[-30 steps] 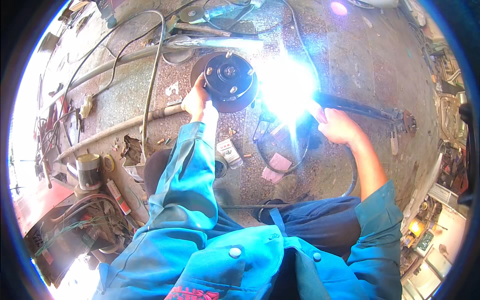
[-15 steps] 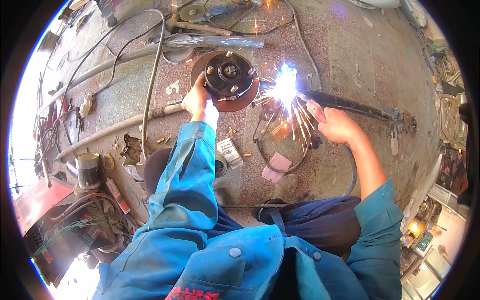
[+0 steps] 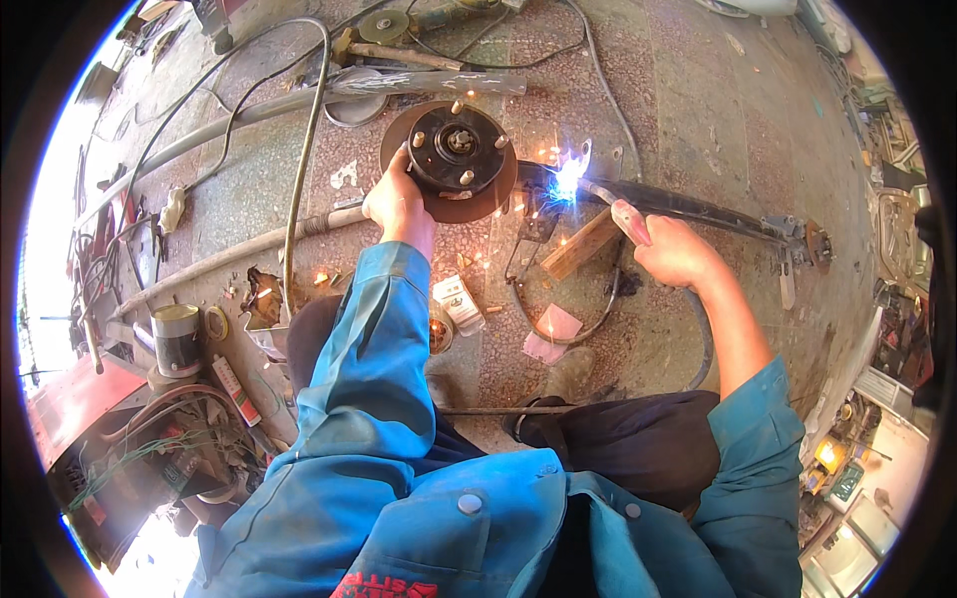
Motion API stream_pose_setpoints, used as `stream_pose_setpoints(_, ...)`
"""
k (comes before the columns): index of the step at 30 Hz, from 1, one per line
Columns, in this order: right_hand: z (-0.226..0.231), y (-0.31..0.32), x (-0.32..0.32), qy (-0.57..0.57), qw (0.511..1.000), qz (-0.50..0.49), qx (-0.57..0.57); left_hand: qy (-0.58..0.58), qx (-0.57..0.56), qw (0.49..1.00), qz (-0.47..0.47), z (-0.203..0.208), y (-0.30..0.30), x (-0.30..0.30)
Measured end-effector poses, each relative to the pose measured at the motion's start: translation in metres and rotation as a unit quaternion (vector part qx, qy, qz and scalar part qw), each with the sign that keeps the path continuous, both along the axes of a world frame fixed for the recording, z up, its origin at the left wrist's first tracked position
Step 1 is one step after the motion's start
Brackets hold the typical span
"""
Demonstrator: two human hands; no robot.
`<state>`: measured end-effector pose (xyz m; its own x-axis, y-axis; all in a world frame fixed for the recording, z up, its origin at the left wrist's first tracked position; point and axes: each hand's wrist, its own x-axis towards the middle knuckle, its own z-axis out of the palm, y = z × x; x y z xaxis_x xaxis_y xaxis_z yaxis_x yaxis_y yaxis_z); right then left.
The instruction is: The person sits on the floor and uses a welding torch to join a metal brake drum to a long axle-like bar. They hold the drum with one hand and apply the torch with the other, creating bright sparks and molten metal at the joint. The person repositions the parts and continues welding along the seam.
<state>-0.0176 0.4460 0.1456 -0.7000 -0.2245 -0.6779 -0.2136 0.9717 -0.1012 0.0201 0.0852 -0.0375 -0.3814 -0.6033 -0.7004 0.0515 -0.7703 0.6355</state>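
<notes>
On the speckled stone floor [image 3: 738, 130], the left hand [image 3: 401, 207] grips the rim of a black round metal hub with short studs [image 3: 439, 164]. The right hand [image 3: 678, 254] holds a pink-handled welding torch [image 3: 629, 221] at a blue-white glare [image 3: 568, 180]; contact with the long black metal bar [image 3: 688, 206], stretching toward the floor's right edge, is hard to make out.

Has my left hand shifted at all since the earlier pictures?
No, not visibly: your left hand is at the same edge of the black hub, no nearer to or farther from the white patch on the floor.
</notes>
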Motion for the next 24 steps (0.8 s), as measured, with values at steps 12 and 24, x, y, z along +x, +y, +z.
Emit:
stream_pose_setpoints(12,-0.004,0.004,0.001,0.003,1.0,-0.004,-0.01,0.003,-0.011,1.0,-0.019,0.014,0.001,0.002)
stream_pose_setpoints(24,-0.002,0.005,0.002,0.011,1.0,0.0,-0.013,-0.013,-0.103,0.991,-0.087,-0.003,-0.001,0.002)
